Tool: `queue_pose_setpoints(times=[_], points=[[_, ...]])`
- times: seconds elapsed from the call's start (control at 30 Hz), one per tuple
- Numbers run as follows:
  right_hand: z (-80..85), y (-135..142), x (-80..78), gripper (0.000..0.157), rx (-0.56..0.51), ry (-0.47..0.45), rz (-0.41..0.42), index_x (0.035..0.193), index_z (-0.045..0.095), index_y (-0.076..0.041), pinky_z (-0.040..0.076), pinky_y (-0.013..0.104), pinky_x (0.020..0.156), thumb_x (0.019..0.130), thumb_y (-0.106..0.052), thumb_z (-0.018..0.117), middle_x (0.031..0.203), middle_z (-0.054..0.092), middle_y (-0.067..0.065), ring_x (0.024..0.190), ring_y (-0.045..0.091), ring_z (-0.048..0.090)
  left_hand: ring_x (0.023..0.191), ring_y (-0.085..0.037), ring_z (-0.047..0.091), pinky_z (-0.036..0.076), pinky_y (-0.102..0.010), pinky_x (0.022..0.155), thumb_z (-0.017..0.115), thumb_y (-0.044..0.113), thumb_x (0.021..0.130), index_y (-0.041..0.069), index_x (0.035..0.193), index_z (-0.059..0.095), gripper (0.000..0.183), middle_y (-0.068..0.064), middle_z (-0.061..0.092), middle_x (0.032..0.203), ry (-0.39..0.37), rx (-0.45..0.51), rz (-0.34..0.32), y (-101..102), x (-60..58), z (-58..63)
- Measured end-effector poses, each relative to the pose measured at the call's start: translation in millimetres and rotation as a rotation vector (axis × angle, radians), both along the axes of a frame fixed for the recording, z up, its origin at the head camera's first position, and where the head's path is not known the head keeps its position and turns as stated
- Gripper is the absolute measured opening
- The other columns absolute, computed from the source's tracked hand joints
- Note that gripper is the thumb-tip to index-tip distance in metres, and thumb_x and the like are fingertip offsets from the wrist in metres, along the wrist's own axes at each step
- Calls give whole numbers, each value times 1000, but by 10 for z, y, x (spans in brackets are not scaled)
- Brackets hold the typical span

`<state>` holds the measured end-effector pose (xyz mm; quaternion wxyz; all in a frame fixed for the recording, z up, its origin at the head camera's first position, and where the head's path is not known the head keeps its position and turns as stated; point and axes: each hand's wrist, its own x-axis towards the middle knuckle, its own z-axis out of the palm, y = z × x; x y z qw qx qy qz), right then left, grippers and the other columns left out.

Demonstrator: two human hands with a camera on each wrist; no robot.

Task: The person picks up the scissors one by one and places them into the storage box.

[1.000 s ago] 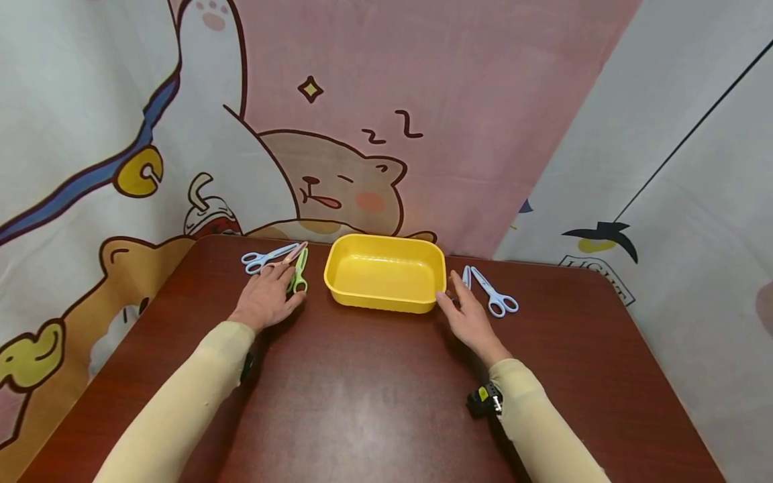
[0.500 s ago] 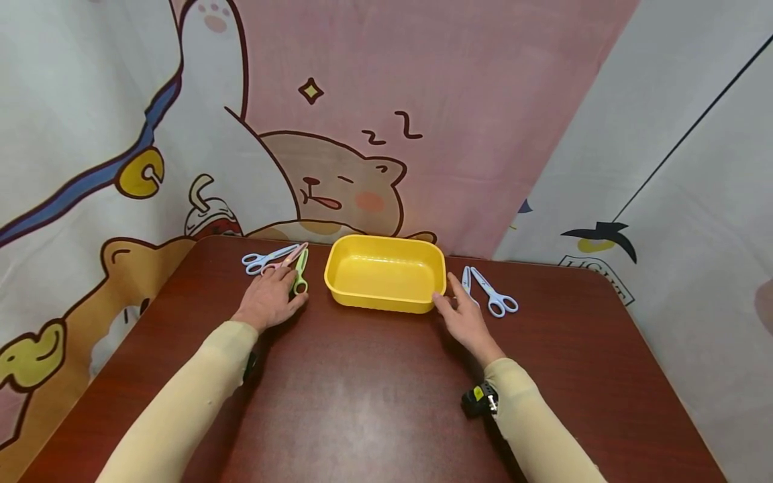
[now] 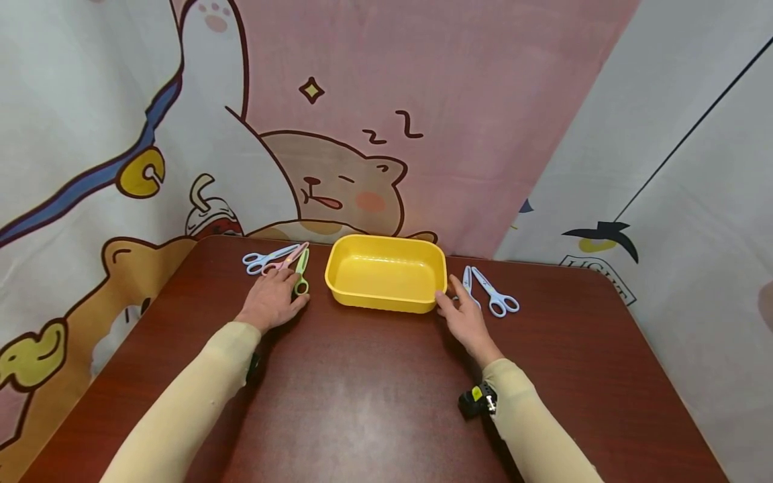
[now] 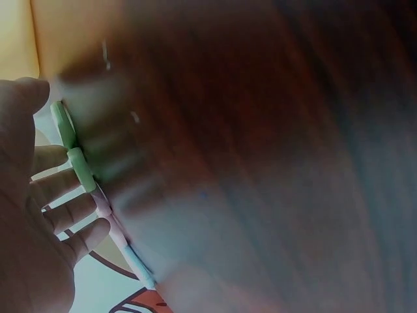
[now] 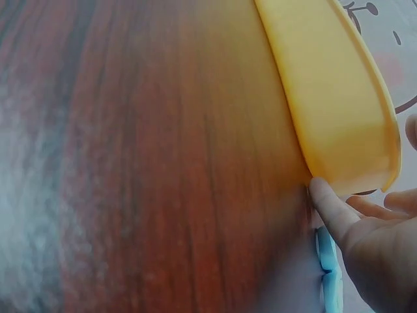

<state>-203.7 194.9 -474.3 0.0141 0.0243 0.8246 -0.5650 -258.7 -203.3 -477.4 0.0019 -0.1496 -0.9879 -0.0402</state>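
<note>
My left hand [image 3: 270, 300] reaches over the handles of a pink pair of scissors [image 3: 294, 254] and a green pair of scissors [image 3: 302, 274], its fingers spread and loosely straight. The left wrist view has the green scissors [image 4: 81, 169] edge-on beside the fingertips. Behind them lies a light blue pair [image 3: 272, 255]. A yellow plastic tray [image 3: 386, 302] stands between the hands. At its front right corner is my right hand [image 3: 465, 322], thumb tip right at the wall and fingers extended along the side. Two light blue pairs of scissors [image 3: 498, 298] lie beyond it, one partly hidden by the fingers.
The dark brown wooden table [image 3: 362, 396] ends at a cartoon-printed curtain [image 3: 459, 134] along the back and sides. A small black device [image 3: 474, 401] is strapped at the right wrist.
Both hands stay nearly in place. The right hand shifts a little leftward against the tray corner, so more of the nearer right-hand scissors shows. The tray and scissors stay put.
</note>
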Motion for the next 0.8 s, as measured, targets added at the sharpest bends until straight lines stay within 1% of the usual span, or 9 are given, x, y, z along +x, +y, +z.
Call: queue_pose_setpoints(times=[0.3,0.57,0.8], points=[[-18,-35,-41,64,-82,-11,-30,164,24,-6,53,43,100,109,-23,53,150,44,24,128,39,60,129,-45,51,38,-62,110,60,44,101,2,134,60,54,-22,61,136,57,-14,-26,-2,-19,-23],[-10,-46,-55,63,-87,-8,-39,164,25,-6,54,43,100,109,-22,52,147,45,25,126,40,60,128,-43,51,38,-62,105,61,43,100,5,131,64,48,-19,64,133,92,-12,-20,15,1,-4],[-3,-45,-67,64,-90,-11,-40,164,24,-5,54,43,100,109,-21,53,149,45,25,127,40,60,128,-43,51,38,-62,104,63,38,99,5,128,66,45,-20,64,131,92,12,-17,23,13,-2]])
